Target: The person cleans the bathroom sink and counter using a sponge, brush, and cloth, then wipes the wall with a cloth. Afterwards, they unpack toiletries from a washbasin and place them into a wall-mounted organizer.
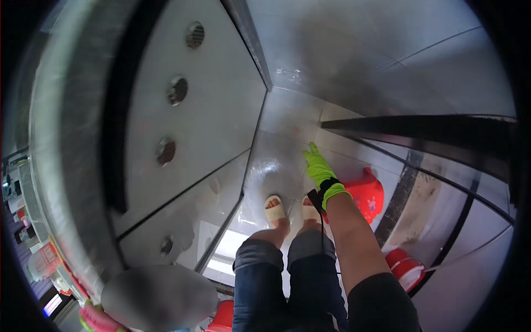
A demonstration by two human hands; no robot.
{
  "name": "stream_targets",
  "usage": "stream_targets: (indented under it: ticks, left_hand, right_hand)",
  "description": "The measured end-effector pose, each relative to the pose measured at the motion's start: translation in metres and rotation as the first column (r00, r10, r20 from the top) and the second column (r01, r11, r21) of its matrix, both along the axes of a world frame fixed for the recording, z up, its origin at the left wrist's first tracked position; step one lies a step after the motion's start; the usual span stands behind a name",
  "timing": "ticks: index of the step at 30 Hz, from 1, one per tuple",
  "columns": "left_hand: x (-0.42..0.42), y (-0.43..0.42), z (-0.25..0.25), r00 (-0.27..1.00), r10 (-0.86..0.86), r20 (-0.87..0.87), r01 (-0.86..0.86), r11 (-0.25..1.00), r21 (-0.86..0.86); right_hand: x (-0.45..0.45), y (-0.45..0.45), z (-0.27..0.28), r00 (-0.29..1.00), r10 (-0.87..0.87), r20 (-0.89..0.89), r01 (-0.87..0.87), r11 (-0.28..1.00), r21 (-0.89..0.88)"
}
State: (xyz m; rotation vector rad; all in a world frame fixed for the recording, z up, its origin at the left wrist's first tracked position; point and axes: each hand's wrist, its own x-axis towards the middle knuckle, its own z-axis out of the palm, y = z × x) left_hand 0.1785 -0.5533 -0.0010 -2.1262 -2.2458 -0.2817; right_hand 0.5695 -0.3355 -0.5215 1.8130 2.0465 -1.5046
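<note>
My right hand (319, 170), in a bright green rubber glove with a black strap at the wrist, reaches out over the tiled floor (283, 119). Its fingers are stretched out and nothing shows in them. Just right of the glove is a red plastic object with a printed pattern (369, 195), partly behind my forearm. At the bottom left edge, a pink thing with green edges (102, 320) shows in part. The green may be my left glove, but its fingers cannot be made out.
A pale cabinet front with round holes (215, 94) stands at left, a grey counter edge (55, 138) beyond it. A dark frame bar (420, 130) juts in at right. A red bucket (405, 269) is at lower right, and another red item (223, 316) beside my legs.
</note>
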Motion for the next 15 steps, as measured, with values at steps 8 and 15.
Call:
stream_targets:
  ticks: [8,15]
  left_hand:
    - [-0.001,0.012,-0.047,0.964,0.246,0.097,-0.245,0.969,-0.026]
    - [-0.004,0.018,-0.054,0.937,0.335,0.102,-0.330,0.942,-0.060]
  right_hand:
    - [-0.033,0.056,-0.153,0.995,-0.050,0.082,0.063,0.985,-0.162]
    - [-0.044,0.046,-0.172,0.985,0.063,0.159,-0.065,0.998,0.010]
